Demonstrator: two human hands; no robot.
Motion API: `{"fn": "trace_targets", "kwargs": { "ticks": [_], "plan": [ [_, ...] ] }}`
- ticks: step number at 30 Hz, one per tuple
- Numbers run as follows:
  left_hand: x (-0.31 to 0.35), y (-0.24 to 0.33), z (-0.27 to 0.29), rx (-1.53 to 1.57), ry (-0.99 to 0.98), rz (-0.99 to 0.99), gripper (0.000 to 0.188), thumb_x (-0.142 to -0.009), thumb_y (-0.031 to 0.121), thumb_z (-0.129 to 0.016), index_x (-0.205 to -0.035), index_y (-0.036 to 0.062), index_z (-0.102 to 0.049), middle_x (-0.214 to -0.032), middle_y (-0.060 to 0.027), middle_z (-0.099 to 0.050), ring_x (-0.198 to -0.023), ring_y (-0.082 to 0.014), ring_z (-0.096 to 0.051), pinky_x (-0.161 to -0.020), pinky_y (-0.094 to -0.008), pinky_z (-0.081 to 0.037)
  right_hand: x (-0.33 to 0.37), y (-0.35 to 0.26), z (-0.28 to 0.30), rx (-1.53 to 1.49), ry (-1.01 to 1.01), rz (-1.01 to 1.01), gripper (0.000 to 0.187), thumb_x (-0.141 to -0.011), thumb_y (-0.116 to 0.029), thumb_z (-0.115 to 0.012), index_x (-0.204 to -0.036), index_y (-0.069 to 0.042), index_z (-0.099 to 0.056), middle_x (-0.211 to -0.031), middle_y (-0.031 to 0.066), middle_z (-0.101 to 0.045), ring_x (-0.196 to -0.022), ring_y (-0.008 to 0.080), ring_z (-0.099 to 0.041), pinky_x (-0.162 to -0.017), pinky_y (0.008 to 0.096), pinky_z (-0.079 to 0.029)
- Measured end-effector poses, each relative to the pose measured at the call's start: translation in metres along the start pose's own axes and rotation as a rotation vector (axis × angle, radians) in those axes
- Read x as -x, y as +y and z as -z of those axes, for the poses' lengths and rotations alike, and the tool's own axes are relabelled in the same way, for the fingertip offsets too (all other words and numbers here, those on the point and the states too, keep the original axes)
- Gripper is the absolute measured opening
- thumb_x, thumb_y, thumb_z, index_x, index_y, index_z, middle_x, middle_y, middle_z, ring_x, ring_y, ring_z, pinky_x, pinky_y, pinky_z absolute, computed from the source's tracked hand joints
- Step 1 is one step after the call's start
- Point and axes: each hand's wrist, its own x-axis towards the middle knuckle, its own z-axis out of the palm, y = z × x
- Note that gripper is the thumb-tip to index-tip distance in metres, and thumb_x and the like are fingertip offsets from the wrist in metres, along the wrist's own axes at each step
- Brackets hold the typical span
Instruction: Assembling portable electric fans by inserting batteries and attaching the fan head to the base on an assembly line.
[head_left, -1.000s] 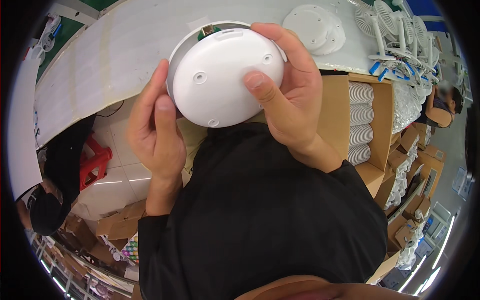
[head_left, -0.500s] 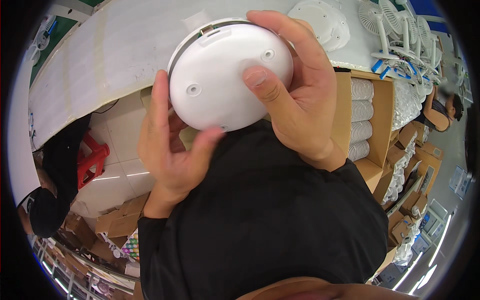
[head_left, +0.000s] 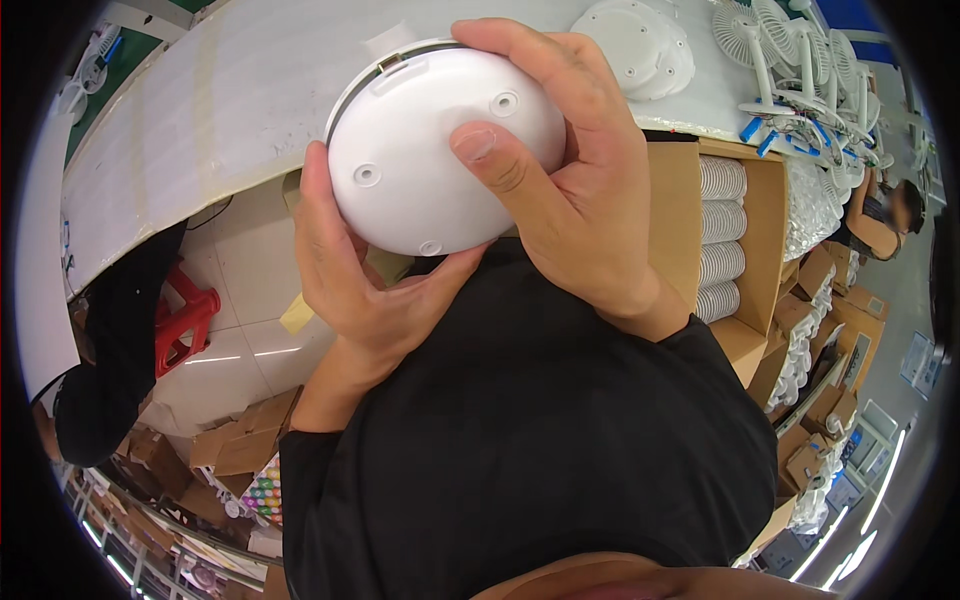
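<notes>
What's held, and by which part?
A round white housing: the left hand holds its left and lower edges; the right hand, thumb on its face, index fingertip at the upper rim.

The left hand (head_left: pixel 372 308) and right hand (head_left: pixel 588 190) held a round white cover (head_left: pixel 430 190); white discs (head_left: pixel 638 48) lay beyond their grip, a cardboard box (head_left: pixel 672 230) to its right.
</notes>
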Motion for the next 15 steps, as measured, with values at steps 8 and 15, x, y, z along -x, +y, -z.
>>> {"fn": "trace_targets", "kwargs": {
  "ticks": [8,15],
  "plan": [
    [0.006,-0.004,-0.005,0.078,-0.004,0.011,0.113,-0.06,0.001,-0.089,-0.15,0.0015,-0.021,-0.14,-0.0233,-0.043,-0.121,-0.0344,-0.055,-0.097,-0.0413,-0.053,-0.005,-0.003,-0.002,-0.028,0.009,-0.009,0.041,-0.082,-0.016,-0.074,-0.12,-0.006,-0.063,-0.099,0.0092,-0.058,-0.084,0.0186,-0.055,-0.075,0.0278,-0.048],
    [0.011,-0.006,-0.013,0.133,0.012,0.039,0.114,-0.06,0.001,-0.089,-0.15,0.0023,-0.02,-0.14,-0.0235,-0.043,-0.122,-0.0347,-0.053,-0.099,-0.0418,-0.052,-0.001,-0.001,-0.002,-0.101,0.025,-0.048,0.04,-0.081,-0.016,-0.075,-0.118,-0.007,-0.065,-0.099,0.0081,-0.058,-0.083,0.0184,-0.055,-0.074,0.0281,-0.048]
  ]
}}
